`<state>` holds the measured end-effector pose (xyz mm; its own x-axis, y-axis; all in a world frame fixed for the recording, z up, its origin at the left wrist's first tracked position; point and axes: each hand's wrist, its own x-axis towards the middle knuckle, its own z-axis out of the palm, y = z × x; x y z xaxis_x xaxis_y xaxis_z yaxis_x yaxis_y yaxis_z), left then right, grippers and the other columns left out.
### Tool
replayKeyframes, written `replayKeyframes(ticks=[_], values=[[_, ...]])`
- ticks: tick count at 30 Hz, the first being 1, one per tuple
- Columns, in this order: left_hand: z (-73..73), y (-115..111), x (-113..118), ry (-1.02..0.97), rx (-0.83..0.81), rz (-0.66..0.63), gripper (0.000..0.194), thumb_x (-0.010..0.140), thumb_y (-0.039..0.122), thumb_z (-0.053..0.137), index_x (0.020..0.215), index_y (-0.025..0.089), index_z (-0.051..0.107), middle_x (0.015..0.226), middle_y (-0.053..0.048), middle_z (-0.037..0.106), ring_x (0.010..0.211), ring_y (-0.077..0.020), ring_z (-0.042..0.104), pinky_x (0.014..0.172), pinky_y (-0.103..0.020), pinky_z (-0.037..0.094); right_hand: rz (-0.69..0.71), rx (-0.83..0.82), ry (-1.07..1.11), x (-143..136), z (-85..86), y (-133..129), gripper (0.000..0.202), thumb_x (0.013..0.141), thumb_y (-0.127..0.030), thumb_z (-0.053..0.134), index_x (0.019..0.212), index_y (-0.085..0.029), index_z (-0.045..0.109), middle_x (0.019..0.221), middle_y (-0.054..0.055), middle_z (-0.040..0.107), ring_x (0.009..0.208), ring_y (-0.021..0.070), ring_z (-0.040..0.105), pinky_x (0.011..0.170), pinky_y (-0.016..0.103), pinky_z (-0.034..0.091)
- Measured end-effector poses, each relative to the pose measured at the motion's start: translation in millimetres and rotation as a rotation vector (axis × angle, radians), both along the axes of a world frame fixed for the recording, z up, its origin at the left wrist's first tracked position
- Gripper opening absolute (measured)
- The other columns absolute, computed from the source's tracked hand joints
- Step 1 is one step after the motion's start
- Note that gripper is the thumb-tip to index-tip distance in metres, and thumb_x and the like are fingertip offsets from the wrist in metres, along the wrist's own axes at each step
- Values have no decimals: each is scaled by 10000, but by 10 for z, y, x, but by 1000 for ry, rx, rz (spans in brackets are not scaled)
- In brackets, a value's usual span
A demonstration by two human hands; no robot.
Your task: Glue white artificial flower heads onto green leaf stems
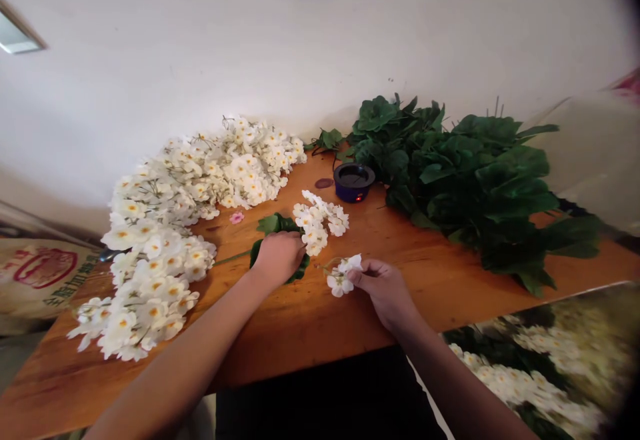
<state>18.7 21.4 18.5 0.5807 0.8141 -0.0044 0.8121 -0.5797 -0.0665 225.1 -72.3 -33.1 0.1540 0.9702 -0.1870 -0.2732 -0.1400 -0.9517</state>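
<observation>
My left hand (281,257) is closed around an artificial flower stem, with green leaves (274,224) showing around the fingers. A cluster of white flowers (320,221) sticks out past its fingertips, and the bare stem end (233,258) points left. Between thumb and fingers, my right hand (385,287) pinches a small sprig of white artificial flowers (341,277); its thin stem points toward the left hand. The sprig and the cluster are close but apart. Behind them stands a dark round pot (354,183) with a small red light on its front.
A long heap of white artificial flowers (165,227) covers the left of the wooden table (300,323). Green leaf bunches (465,173) are piled at the right. A pink flower (237,217) and a dark disc (324,183) lie between. More white flowers (530,387) sit below the table's right edge.
</observation>
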Motion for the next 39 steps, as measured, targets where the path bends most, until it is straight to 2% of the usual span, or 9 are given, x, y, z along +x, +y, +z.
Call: replayKeyframes(ticks=[8,15,19,23,27,30,32,35,39], values=[[-46,48,109,19,26,39,236,948,213,455,1016,140,668,1030,-133,685,978,-273,653,806,-365,485,22,21,-45,-19,-20,-2,256,618,-356,850,597,-203,647,621,-21,638,614,142,537,635,278,394],[-44,-29,223,113,22,42,245,779,59,569,997,72,680,996,-184,667,951,-313,648,814,-415,484,29,29,-32,-37,0,-21,257,610,-369,857,618,-198,666,647,-7,661,628,149,562,654,287,417],[50,-170,162,107,62,7,251,788,77,557,1016,91,662,1047,-180,645,1014,-321,610,861,-442,459,-2,57,-29,-13,-50,-30,256,626,-369,857,621,-198,668,649,-6,671,625,148,567,644,284,422],[298,-324,-5,-20,79,-64,207,853,130,504,1017,120,630,1026,-149,628,1028,-307,575,881,-438,446,-88,153,30,-28,12,-34,233,619,-328,862,644,-208,664,669,-13,675,642,153,587,649,288,453],[733,-411,-182,-175,-221,-205,156,915,180,455,882,180,608,908,-65,613,923,-222,571,838,-344,438,-72,308,135,-153,409,17,215,614,-292,869,684,-218,679,733,-8,697,693,154,612,680,292,489],[1040,-375,-289,-258,-538,-271,160,931,236,458,854,185,589,911,-28,609,826,-167,559,757,-279,427,-54,260,250,-279,826,144,277,616,-311,875,614,-212,616,613,-34,612,573,110,532,565,253,450],[1141,-285,-347,-301,-716,-303,191,947,285,453,871,179,592,881,-15,602,798,-154,547,727,-258,421,-11,248,328,-359,1040,279,351,575,-305,894,559,-205,559,574,-42,572,559,101,523,556,244,453],[1090,-75,-422,-378,-888,-315,226,929,359,516,840,167,593,790,3,562,740,-138,508,684,-241,406,50,227,344,-486,1150,535,413,517,-318,915,538,-201,519,568,-44,562,544,96,532,559,246,475],[790,230,-501,-577,-1086,-221,238,848,399,640,842,163,614,771,10,582,708,-119,507,680,-236,404,8,124,253,-682,937,907,433,456,-372,911,564,-201,529,560,-30,586,507,115,552,521,267,480]])
